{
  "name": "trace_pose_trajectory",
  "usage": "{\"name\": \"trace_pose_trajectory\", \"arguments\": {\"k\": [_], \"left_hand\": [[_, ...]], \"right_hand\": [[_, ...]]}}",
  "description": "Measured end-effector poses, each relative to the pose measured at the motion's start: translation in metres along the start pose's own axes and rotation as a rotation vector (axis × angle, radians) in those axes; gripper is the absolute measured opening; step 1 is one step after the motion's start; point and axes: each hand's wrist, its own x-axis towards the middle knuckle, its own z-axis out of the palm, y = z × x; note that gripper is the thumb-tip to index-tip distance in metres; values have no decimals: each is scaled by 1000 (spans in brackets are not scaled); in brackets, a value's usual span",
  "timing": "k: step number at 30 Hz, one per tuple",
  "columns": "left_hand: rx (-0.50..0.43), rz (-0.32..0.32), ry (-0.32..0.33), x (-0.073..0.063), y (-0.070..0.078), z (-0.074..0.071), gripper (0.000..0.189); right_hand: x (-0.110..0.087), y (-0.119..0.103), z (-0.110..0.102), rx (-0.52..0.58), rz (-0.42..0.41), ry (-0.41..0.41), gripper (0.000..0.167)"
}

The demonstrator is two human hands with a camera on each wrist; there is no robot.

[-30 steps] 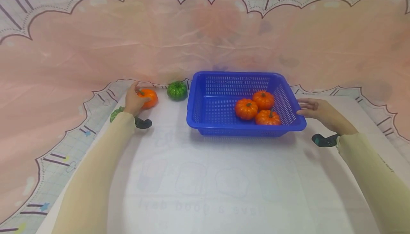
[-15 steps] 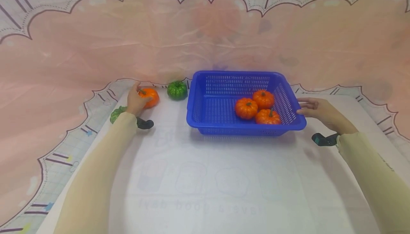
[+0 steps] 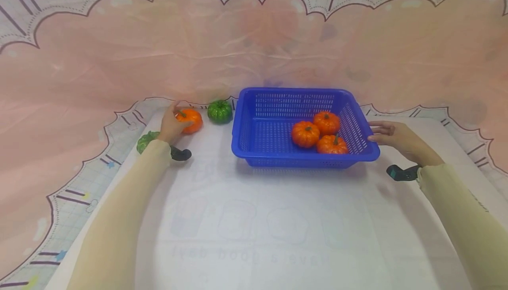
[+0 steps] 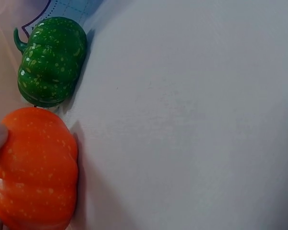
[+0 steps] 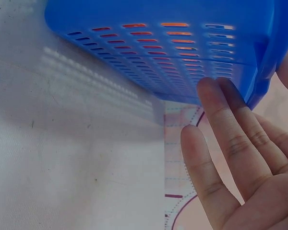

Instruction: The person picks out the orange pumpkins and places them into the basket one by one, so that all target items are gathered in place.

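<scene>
At the left of the table, my left hand (image 3: 172,128) grips an orange toy pumpkin (image 3: 192,120), thumb on its near side and fingers toward its far side. The left wrist view shows this orange pumpkin (image 4: 36,172) large, with one fingertip on its upper edge. A glossy green pumpkin (image 4: 53,62) lies right by it. Across the table, my right hand (image 3: 401,142) is at the right end of a blue plastic basket (image 3: 305,160). In the right wrist view, extended fingers (image 5: 213,103) lie under the basket rim and the thumb is across it.
Three orange pumpkins (image 3: 305,134) sit in the basket's right half. One green pumpkin (image 3: 220,112) stands left of the basket, another green pumpkin (image 3: 147,142) is partly hidden by my left forearm. A pink patterned cloth (image 3: 254,56) hangs behind the white table (image 3: 254,237).
My left hand and the orange pumpkin have shifted a little to the right, closer to the green pumpkin by the basket. The right hand and the basket hold still.
</scene>
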Motion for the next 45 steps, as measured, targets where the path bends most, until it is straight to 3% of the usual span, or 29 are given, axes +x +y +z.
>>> {"name": "trace_pose_trajectory", "arguments": {"k": [8,16,28,35,45], "left_hand": [[1,-23,38,-5,-1,5,82],[30,-58,18,-4,-3,8,82],[6,41,-36,-7,-5,12,84],[15,79,6,-8,-11,17,85],[-1,-2,44,-13,-12,25,87]], "right_hand": [[0,-1,0,-5,-1,6,74],[0,-1,0,1,-7,4,72],[0,-2,1,-12,1,7,73],[0,-1,2,0,0,-1,74],[-1,-2,2,5,22,-2,79]]}}
